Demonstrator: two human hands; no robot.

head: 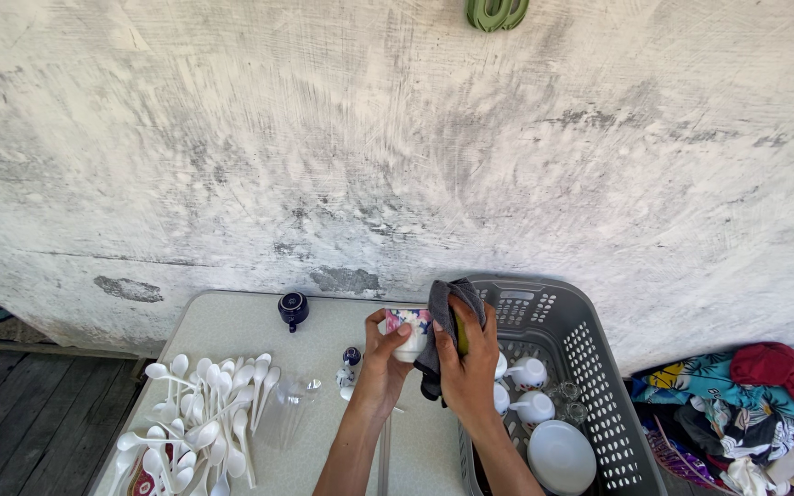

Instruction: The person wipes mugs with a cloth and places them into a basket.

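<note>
My left hand (384, 360) is curled around a small white cup (409, 334) with a pink and blue flower pattern, fingers wrapped on its side, holding it up above the table (232, 321). My right hand (468, 367) is closed on a dark grey cloth (448, 317), pressing it against the cup's right side; there is a strip of yellow-green under the cloth by my fingers, and I cannot tell what it is.

The cup sits between both hands, above the gap where the table meets the grey plastic basket (590, 367). Inside the basket I see white cups with handles (530, 372), a white plate (561, 456) and some small clear glasses (567, 400).

On the table to the left lies a heap of white plastic spoons (199, 413), with a clear glass (285, 404) just beside them. A dark blue lid or small pot (293, 308) stands near the wall, and a little blue and white figure (349, 366) stands close to my left wrist. A pile of coloured clothes (746, 404) lies right of the basket.
</note>
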